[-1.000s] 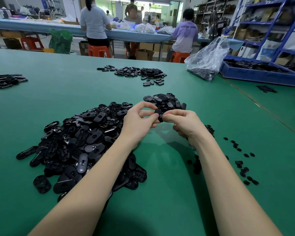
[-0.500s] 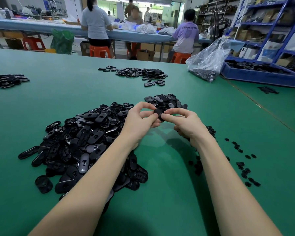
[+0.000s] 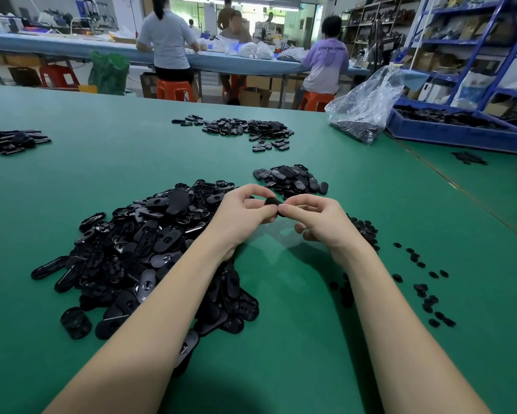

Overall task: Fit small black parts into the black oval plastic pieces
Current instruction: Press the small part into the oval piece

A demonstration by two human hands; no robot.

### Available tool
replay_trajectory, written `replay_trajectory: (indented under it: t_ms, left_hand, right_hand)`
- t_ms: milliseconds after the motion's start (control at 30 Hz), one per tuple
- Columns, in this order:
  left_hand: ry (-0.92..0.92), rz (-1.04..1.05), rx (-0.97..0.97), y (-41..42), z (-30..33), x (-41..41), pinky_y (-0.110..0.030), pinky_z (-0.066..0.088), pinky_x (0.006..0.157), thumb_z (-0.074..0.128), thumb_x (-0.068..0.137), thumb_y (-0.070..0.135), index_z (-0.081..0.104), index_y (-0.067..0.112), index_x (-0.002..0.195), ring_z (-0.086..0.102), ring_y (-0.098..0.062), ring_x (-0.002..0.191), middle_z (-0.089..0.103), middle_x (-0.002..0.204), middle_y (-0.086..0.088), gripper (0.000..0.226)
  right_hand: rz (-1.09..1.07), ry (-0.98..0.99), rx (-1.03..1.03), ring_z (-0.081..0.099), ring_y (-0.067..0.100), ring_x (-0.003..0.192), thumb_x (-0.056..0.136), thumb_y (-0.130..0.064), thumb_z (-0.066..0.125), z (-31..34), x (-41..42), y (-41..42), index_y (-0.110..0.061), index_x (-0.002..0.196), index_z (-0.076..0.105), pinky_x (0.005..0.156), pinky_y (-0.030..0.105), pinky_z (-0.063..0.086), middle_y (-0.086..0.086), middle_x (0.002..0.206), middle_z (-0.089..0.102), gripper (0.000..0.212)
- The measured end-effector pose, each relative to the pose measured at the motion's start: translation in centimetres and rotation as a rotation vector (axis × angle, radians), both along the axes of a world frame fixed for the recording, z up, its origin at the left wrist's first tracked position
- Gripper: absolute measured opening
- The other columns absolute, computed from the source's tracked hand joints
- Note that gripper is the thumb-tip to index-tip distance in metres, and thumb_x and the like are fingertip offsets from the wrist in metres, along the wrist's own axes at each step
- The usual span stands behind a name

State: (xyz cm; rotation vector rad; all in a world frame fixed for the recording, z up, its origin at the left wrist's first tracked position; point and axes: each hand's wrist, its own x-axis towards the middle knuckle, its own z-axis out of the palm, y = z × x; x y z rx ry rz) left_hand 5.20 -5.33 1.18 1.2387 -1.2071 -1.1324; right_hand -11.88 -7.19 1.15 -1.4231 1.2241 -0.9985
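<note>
A black oval plastic piece is held above the green table between both hands. My left hand pinches its left end with thumb and fingers. My right hand pinches its right end with curled fingers; a small part there is hidden by the fingertips. A large heap of black oval pieces lies to the left under my left forearm. A smaller pile of oval pieces sits just beyond the hands. Small black parts lie scattered to the right, with more of them behind my right hand.
Further piles of black pieces lie at the far middle and far left. A clear plastic bag and a blue tray of black parts stand at the back right. People sit at a bench behind.
Both hands keep the oval piece between them and have shifted it slightly; the fingers have turned a little on it. The piles have not moved.
</note>
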Motion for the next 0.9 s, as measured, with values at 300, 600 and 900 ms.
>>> replay_trajectory:
  t_ms: [300,600,900]
  left_hand:
    - [0.013,0.022,0.028,0.1,-0.2,-0.3,-0.039,0.054,0.097,0.071,0.087,0.000,0.065,0.015,0.095,0.073,-0.020,0.084,0.077,0.089,-0.012,0.018]
    - [-0.029,0.035,0.014,0.1,-0.7,-0.3,-0.038,0.057,0.095,0.075,0.083,-0.002,0.074,0.015,0.090,0.073,-0.018,0.078,0.077,0.079,-0.006,0.018]
    - [-0.117,0.121,-0.001,-0.3,-1.2,-1.0,-0.035,0.057,0.092,0.077,0.084,0.006,0.073,0.021,0.087,0.075,-0.019,0.084,0.078,0.080,-0.004,0.017]
  right_hand:
    - [-0.002,0.061,-0.059,0.050,0.002,0.049,0.088,-0.016,0.079,0.3,-0.2,-0.2,-0.020,0.088,0.076,0.046,0.012,0.037,-0.015,0.065,0.068,0.005]
    - [-0.050,0.098,-0.097,0.052,-0.003,0.050,0.084,-0.016,0.083,-0.4,0.2,-0.6,-0.019,0.078,0.072,0.056,0.013,0.041,-0.015,0.059,0.065,0.013]
    - [-0.090,0.153,-0.168,0.056,-0.002,0.053,0.081,-0.017,0.083,-0.9,0.5,-0.9,-0.022,0.074,0.069,0.055,0.012,0.043,-0.016,0.056,0.065,0.017]
